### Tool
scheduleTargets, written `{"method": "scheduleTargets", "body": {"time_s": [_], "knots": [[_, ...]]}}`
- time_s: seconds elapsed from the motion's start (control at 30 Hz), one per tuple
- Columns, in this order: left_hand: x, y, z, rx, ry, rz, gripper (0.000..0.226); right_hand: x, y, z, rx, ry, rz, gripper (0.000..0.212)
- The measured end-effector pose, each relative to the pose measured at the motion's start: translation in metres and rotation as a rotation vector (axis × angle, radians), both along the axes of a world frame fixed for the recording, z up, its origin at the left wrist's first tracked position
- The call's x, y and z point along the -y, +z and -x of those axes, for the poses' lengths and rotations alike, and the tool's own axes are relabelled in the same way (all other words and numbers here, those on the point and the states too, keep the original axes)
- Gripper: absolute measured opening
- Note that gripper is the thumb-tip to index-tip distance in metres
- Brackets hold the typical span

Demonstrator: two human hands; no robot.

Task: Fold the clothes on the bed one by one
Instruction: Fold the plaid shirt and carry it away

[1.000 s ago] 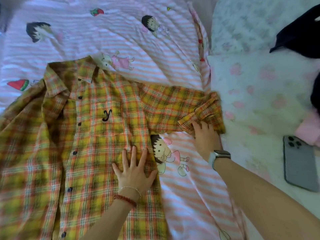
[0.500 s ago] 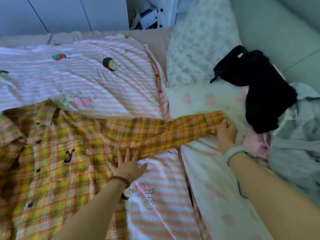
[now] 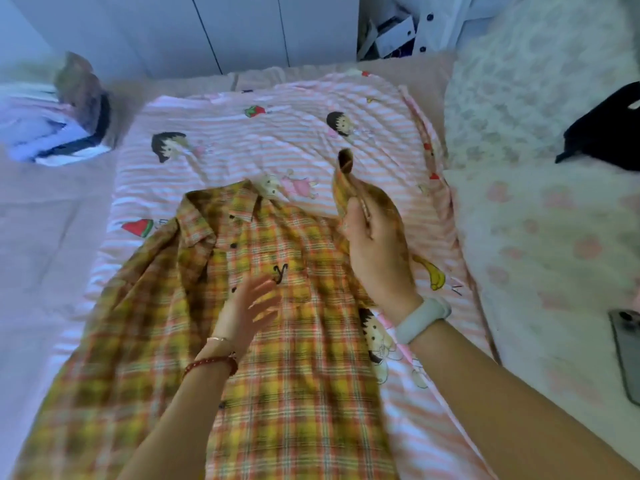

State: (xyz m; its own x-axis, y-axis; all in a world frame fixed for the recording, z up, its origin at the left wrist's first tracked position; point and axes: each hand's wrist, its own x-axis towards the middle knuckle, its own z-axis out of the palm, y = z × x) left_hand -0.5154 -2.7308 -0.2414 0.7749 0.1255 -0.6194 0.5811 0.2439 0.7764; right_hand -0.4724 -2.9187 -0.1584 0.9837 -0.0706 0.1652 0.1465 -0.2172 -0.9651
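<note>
White cupboard doors close off the top of the frame, and below them the bed [image 3: 52, 237] fills nearly everything, a pink striped cartoon sheet [image 3: 277, 133] spread over its middle. A folded pile [image 3: 52, 133] sits at the upper left; a dark garment [image 3: 602, 133] and a phone [image 3: 628, 355] lie at the right edge.

On the sheet lies the shirt [image 3: 294, 375] — yellow plaid, buttoned front up, collar toward the top of the frame, hem running off the bottom. Its long axis goes from bottom to top, leaning a little left.

What the fold turns on is the sleeve [image 3: 346, 174]. It is raised off the bed at centre right, above the shirt's right shoulder, cuff sticking up past the fingers. The shirt's body lies down and to the left of that grip, so the sleeve would, I judge, have to travel leftward across the chest.

The right hand [image 3: 377, 244] is the nearer one — it already has the sleeve, fingers and thumb clamped on the bunched cloth, wrist cocked up, forearm coming in from the lower right. The left hand [image 3: 249, 310] is over the chest by the embroidered "y", fingers straight and spread, blurred; whether it touches the cloth I cannot tell.
</note>
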Motion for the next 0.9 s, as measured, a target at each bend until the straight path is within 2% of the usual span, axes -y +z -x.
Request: {"method": "scheduleTargets", "body": {"time_s": [0.07, 0.17, 0.23, 0.3, 0.37, 0.43, 0.53, 0.63, 0.7, 0.8, 0.9], "knots": [[-0.052, 0.005, 0.016, -0.004, 0.104, -0.017, 0.039, -0.062, -0.006, 0.012, -0.024, 0.14, -0.003, 0.041], [-0.123, 0.002, 0.044, -0.017, 0.148, -0.286, 0.03, -0.147, -0.025, 0.032, -0.066, 0.299, -0.008, 0.04], [-0.163, -0.01, 0.064, 0.011, 0.056, -0.589, 0.023, -0.193, -0.046, 0.044, -0.209, 0.46, 0.04, 0.051], [-0.193, -0.022, 0.08, 0.056, -0.072, -0.858, 0.024, -0.225, -0.076, 0.054, -0.389, 0.589, 0.207, 0.065], [-0.212, -0.03, 0.085, 0.114, -0.168, -0.993, 0.024, -0.242, -0.105, 0.066, -0.505, 0.586, 0.349, 0.068], [-0.223, -0.036, 0.084, 0.198, -0.242, -1.063, 0.021, -0.248, -0.123, 0.075, -0.508, 0.464, 0.391, 0.055], [-0.23, -0.04, 0.068, 0.301, -0.276, -1.188, 0.02, -0.25, -0.134, 0.064, -0.375, 0.246, 0.514, 0.039], [-0.234, -0.039, 0.04, 0.212, -0.291, -1.306, 0.028, -0.25, -0.131, 0.025, -0.283, 0.203, 0.614, 0.035], [-0.237, -0.041, 0.019, 0.131, -0.31, -1.295, 0.039, -0.252, -0.13, -0.006, -0.268, 0.216, 0.67, 0.037], [-0.243, -0.048, -0.004, 0.051, -0.337, -1.173, 0.052, -0.258, -0.134, -0.053, -0.318, 0.211, 0.697, 0.038], [-0.248, -0.061, -0.013, 0.037, -0.313, -1.159, 0.058, -0.263, -0.145, -0.095, -0.38, 0.155, 0.663, 0.04]]}}
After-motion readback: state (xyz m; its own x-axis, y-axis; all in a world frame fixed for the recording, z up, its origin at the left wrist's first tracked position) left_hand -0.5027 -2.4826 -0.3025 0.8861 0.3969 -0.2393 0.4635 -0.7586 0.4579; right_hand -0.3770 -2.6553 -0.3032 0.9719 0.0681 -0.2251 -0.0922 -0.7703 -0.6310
